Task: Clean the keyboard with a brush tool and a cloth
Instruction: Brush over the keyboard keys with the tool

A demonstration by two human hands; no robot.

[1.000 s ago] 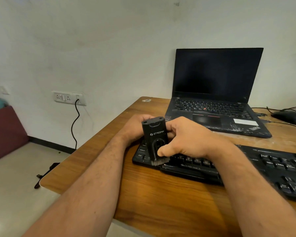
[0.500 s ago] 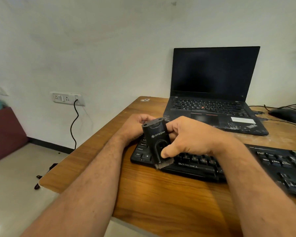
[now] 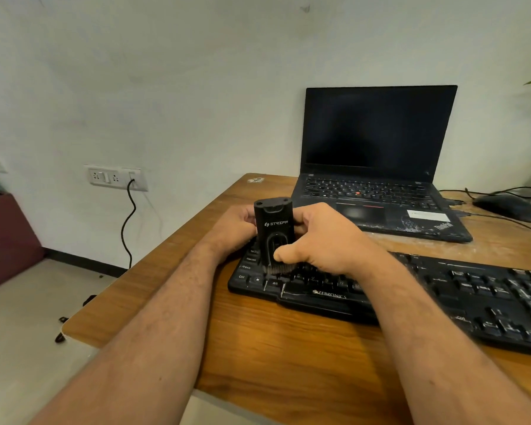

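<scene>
A black keyboard (image 3: 442,289) lies across the wooden desk (image 3: 288,357). My right hand (image 3: 325,240) grips a black brush tool (image 3: 273,228) marked STRIFF, thumb on its front face, the tool upright. Its bristles (image 3: 278,269) press on the keys at the keyboard's left end. My left hand (image 3: 236,227) rests on the keyboard's far left corner, behind the tool; its fingers are partly hidden. No cloth is in view.
An open black laptop (image 3: 377,167) with a dark screen stands behind the keyboard. A black mouse (image 3: 506,207) and cables lie at the right. The desk's left edge drops to the floor, near a wall socket (image 3: 115,177) with a plugged cord.
The brush has moved back from the keyboard's front edge onto the keys further in. The left hand stays on the keyboard's corner.
</scene>
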